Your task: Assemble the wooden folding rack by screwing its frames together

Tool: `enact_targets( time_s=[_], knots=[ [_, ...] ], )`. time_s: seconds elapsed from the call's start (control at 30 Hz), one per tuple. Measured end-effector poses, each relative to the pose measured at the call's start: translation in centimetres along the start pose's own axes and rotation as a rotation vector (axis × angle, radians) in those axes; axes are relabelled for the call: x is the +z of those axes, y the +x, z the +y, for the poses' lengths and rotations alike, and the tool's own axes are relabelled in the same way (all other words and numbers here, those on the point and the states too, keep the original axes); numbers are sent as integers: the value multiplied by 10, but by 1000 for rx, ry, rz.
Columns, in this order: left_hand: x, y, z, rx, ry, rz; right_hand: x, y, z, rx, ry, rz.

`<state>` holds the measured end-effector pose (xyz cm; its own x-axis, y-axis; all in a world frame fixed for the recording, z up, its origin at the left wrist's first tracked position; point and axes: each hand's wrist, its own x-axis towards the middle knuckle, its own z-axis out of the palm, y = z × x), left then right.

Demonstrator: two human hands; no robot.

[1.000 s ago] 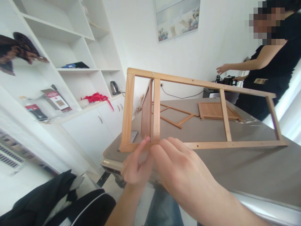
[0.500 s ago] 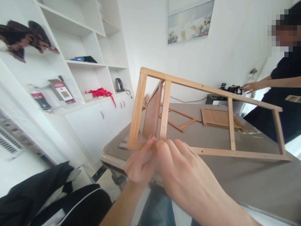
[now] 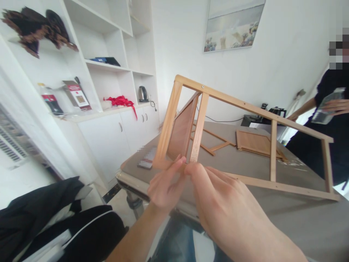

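Observation:
A light wooden frame (image 3: 273, 151) with crossbars stands on edge, slanting across the table. A brown panel (image 3: 182, 133) is set upright against its left crossbar. My left hand (image 3: 166, 187) is closed at the frame's lower rail, thumb and forefinger pinched by the foot of that crossbar. Right beside it my right hand (image 3: 222, 196) is curled into a fist over the same rail. Whatever its fingers grip is hidden by the knuckles. A screw head (image 3: 203, 87) shows in the upper rail.
On the grey table (image 3: 300, 218) lie a smaller wooden frame (image 3: 218, 142), another panel (image 3: 253, 141) and a phone-like object (image 3: 145, 162). A person (image 3: 324, 109) stands at the right, holding a clear bottle (image 3: 327, 107). White shelves (image 3: 109, 85) line the left wall.
My view has swung a little to the left. Both hands stay at the same joint of the frame. The other person now holds up a clear bottle.

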<state>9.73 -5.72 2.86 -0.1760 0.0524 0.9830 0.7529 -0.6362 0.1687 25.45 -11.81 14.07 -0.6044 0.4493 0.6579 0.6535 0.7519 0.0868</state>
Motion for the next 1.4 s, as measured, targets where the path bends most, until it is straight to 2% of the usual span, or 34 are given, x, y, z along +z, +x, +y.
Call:
enact_targets(
  time_s=[0.13,0.33,0.43,0.63,0.77,0.93,1.17,1.3,1.4],
  knots=[
    [-2,8,0,81,8,20,0,4,0,-5,19,-8],
    [-7,16,2,112,-6,-50,-1,4,4,182,229,-92],
    [-9,18,4,95,-30,-75,1,0,7,218,271,-93],
    [-9,15,3,80,-68,-95,1,-4,10,170,234,-71],
    [-7,11,1,81,-68,-58,0,-8,12,145,199,5],
    [-8,10,0,74,-70,-92,5,-15,13,123,148,108],
    [-7,8,0,43,-113,-90,14,-13,10,33,-35,68],
    [-5,3,-2,25,-116,-54,12,-15,10,7,1,-5],
    [-5,0,-3,13,-109,-57,10,-18,10,41,81,15]
  ],
)
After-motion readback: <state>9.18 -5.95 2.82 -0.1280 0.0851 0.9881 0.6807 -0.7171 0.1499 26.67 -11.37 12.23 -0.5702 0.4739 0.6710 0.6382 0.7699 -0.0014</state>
